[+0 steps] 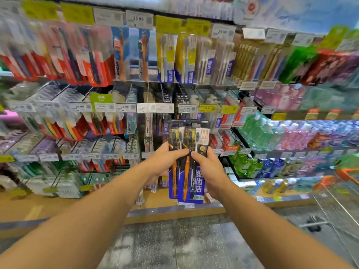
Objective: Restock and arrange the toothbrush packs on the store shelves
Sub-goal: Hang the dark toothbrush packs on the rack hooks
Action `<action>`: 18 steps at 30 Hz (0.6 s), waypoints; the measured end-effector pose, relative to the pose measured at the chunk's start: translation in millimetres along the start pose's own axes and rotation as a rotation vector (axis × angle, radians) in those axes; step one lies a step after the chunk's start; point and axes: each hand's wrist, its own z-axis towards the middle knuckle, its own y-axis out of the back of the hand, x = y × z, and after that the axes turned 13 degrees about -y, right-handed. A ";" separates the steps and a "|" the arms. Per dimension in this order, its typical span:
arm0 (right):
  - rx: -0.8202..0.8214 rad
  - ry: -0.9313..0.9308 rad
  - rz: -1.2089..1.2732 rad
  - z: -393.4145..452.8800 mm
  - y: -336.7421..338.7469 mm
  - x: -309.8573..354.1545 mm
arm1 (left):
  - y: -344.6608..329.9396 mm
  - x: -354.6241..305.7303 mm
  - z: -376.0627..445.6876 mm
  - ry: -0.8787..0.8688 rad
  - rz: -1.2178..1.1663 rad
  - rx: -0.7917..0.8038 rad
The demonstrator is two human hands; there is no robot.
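Store shelves [136, 108] carry hanging toothbrush stock. Both hands hold the packs [187, 162] upright before the shelves: left hand [165, 162] and right hand [208, 169] curl round opposite edges, thumbs pressed on the packs' front.

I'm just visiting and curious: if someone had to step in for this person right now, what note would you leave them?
Left hand: grips the dark blue-and-black toothbrush packs with orange-handled brushes on their left edge.
Right hand: grips the same packs on the right.
The packs are upright in front of the middle shelf pegs, not yet hung.
Done: packs picked up.
Left: hang them on a peg, probably among the dark packs behind the white price tags, then straighten the row.
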 end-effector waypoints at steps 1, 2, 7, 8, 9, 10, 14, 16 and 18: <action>-0.005 -0.010 0.000 15.8 10.6 4.7 | -6.2 2.7 19.3 0.006 0.002 0.000; -0.012 -0.025 -0.004 31.5 21.0 8.0 | -12.6 6.1 37.7 0.014 0.004 -0.005; 0.011 -0.099 -0.040 106.7 64.8 15.2 | -36.1 27.9 113.6 0.069 0.005 -0.035; 0.021 -0.112 -0.057 121.1 70.5 14.4 | -38.4 32.7 125.5 0.077 -0.004 -0.049; 0.033 -0.123 -0.078 134.6 75.2 13.0 | -40.2 38.1 136.5 0.081 -0.011 -0.071; 0.047 -0.138 -0.099 147.3 78.0 11.2 | -41.8 44.2 146.5 0.084 -0.014 -0.095; 0.108 -0.229 -0.119 184.8 77.1 0.7 | -40.5 66.0 171.9 0.109 -0.036 -0.226; 0.101 -0.265 -0.147 198.5 72.5 0.6 | -33.7 73.6 181.3 0.123 -0.040 -0.285; 0.077 -0.298 -0.146 213.5 65.7 5.0 | -22.6 80.0 190.3 0.146 -0.027 -0.314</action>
